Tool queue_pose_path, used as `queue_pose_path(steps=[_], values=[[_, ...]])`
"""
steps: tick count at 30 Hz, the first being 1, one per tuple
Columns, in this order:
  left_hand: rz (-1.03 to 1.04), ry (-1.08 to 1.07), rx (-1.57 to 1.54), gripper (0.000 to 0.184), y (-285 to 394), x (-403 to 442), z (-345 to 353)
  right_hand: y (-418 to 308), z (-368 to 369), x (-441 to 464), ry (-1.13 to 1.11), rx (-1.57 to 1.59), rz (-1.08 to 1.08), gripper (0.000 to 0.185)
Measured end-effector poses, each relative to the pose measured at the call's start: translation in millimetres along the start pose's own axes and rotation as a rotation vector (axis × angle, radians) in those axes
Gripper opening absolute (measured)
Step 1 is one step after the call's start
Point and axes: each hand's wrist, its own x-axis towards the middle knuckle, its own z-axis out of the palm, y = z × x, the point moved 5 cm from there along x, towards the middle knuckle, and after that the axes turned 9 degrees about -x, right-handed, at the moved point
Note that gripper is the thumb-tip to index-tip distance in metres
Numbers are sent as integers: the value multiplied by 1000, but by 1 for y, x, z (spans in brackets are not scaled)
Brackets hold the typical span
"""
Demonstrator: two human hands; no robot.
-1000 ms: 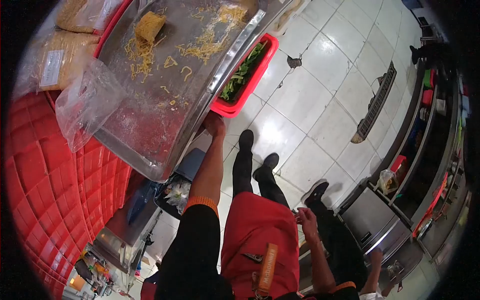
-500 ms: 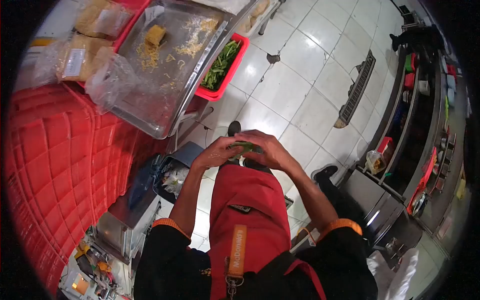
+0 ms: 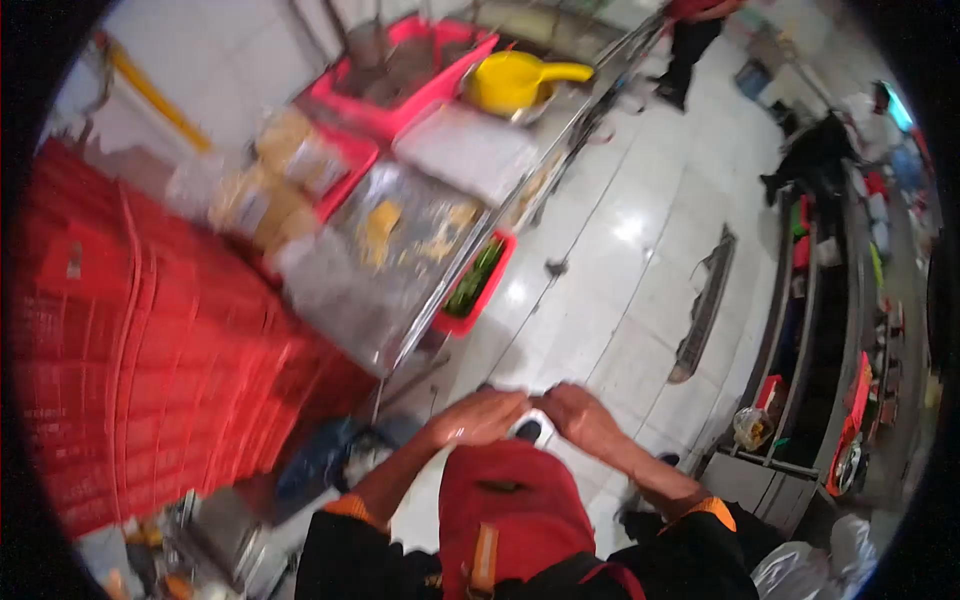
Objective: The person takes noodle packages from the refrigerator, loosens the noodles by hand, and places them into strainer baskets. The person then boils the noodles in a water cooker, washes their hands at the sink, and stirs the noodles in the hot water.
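In the head view, my left hand (image 3: 485,417) and my right hand (image 3: 582,418) meet at their fingertips just beyond the red apron (image 3: 515,485). Both look closed, with fingers bent inward, though motion blurs them. Whatever they hold, if anything, is hidden. Beyond them stands a metal tray (image 3: 345,290) with a yellow block (image 3: 382,220) and yellow shreds (image 3: 440,240) on it. A red bin (image 3: 507,270) at the tray's right side contains cut green vegetables (image 3: 474,282).
Stacked red crates (image 3: 170,350) fill the left. A yellow pan with a handle (image 3: 510,82) and a pink tub (image 3: 400,115) stand at the back. Shelving (image 3: 830,320) lines the right side. A floor drain (image 3: 705,305) lies ahead, and another person (image 3: 695,45) stands far off.
The view has tilted up, bringing the yellow pan, pink tub and distant person into sight. My hands have drawn closer together, and the green item seen between them earlier no longer shows.
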Motion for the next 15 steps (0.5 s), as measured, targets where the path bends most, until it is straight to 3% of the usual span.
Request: queue_pose_path(steps=[1,2,3,4,7,8,10,11,13,15], values=[[-148,-216,44,22,30,8,-10,5,10,-10,35,-129,-129,30],[-94,-217,-50,22,6,3,3,4,8,-12,53,-108,-113,30],[-187,-348,-40,23,3,6,6,-3,-5,-6,-11,-154,-140,26],[20,-302,-27,25,11,7,6,-10,-12,-5,-38,-271,-177,21],[-149,-387,-197,32,40,11,-5,-25,-19,-9,-199,-395,-188,19],[-146,-414,-351,34,17,7,4,-26,-22,-8,-207,-419,-217,19],[-108,-463,-399,25,19,5,1,-31,-26,-8,-214,-340,-221,21],[-96,-468,-387,25,27,6,-2,-34,-29,-7,-207,-302,-207,18],[-99,-561,-685,31,49,1,-3,-48,-46,-3,-177,-105,-163,20],[-106,-577,-626,31,54,1,-5,-48,-53,-2,-182,50,-173,20]])
